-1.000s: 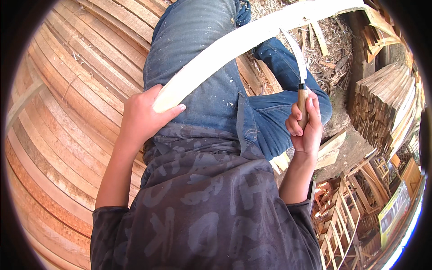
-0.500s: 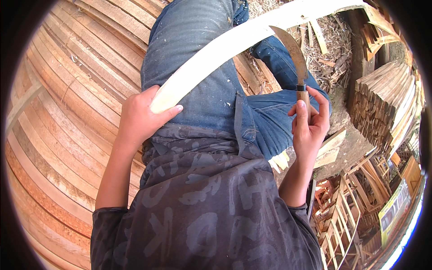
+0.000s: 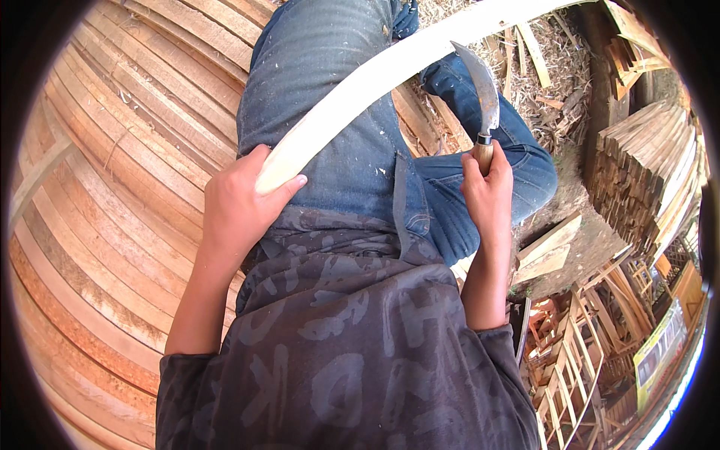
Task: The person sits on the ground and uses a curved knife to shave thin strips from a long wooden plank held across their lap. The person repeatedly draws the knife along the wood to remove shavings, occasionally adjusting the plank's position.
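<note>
Gripping pale slat (image 3: 390,71) near end: left hand (image 3: 236,206); right hand (image 3: 487,191) holding knife (image 3: 484,94).

1. Your left hand (image 3: 238,204) grips the near end of a pale wooden strip (image 3: 390,71) lying across your thigh.
2. Your right hand (image 3: 487,196) holds a curved knife (image 3: 484,94) by its wooden handle, with the blade tip touching the strip.
3. Stacked wooden slats (image 3: 127,150) lie to your left.
</note>
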Demonstrator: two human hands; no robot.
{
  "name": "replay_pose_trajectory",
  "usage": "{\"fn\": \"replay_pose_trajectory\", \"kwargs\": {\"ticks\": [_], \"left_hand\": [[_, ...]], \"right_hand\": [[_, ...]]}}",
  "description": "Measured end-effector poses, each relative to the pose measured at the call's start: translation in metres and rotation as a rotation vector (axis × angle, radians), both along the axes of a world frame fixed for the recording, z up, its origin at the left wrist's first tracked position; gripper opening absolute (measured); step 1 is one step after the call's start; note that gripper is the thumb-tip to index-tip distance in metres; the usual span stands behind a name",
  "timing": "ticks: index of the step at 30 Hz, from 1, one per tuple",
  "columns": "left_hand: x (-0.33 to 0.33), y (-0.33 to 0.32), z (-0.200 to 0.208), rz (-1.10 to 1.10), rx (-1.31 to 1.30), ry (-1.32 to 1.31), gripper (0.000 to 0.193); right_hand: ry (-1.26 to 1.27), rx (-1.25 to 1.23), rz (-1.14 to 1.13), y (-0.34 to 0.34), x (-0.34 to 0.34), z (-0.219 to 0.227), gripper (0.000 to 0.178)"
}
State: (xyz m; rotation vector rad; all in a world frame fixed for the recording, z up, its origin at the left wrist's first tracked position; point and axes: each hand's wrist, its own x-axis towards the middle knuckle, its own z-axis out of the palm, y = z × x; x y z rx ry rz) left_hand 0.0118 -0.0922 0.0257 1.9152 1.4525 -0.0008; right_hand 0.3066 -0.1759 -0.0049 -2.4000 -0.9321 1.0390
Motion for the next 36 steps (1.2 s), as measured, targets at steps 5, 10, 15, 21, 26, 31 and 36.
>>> {"fn": "replay_pose_trajectory", "kwargs": {"ticks": [5, 10, 15, 21, 26, 31, 36], "left_hand": [[0.002, -0.009, 0.006, 0.035, 0.052, -0.024, 0.029], [0.001, -0.011, 0.021, 0.079, -0.019, 0.025, 0.022], [0.006, -0.006, 0.033, 0.045, -0.086, 0.064, 0.018], [0.009, -0.013, 0.022, 0.004, 0.003, 0.056, 0.019], [0.007, -0.017, 0.017, 0.041, -0.018, 0.043, 0.020], [0.006, -0.018, 0.013, 0.045, 0.010, 0.021, 0.020], [0.007, -0.020, 0.013, 0.014, 0.037, 0.033, 0.019]], "right_hand": [[-0.063, 0.312, -0.077, 0.008, -0.012, -0.018, 0.011], [0.268, 0.360, -0.198, 0.005, -0.009, -0.020, 0.026], [0.155, 0.353, 0.079, 0.017, -0.019, -0.017, 0.037], [-0.067, 0.219, 0.397, 0.045, -0.056, -0.010, 0.054], [-0.291, 0.294, 0.460, 0.058, -0.050, -0.021, 0.060], [-0.383, 0.307, 0.455, 0.068, -0.033, -0.035, 0.062], [-0.479, 0.094, 0.258, 0.088, 0.022, -0.047, 0.069]]}}
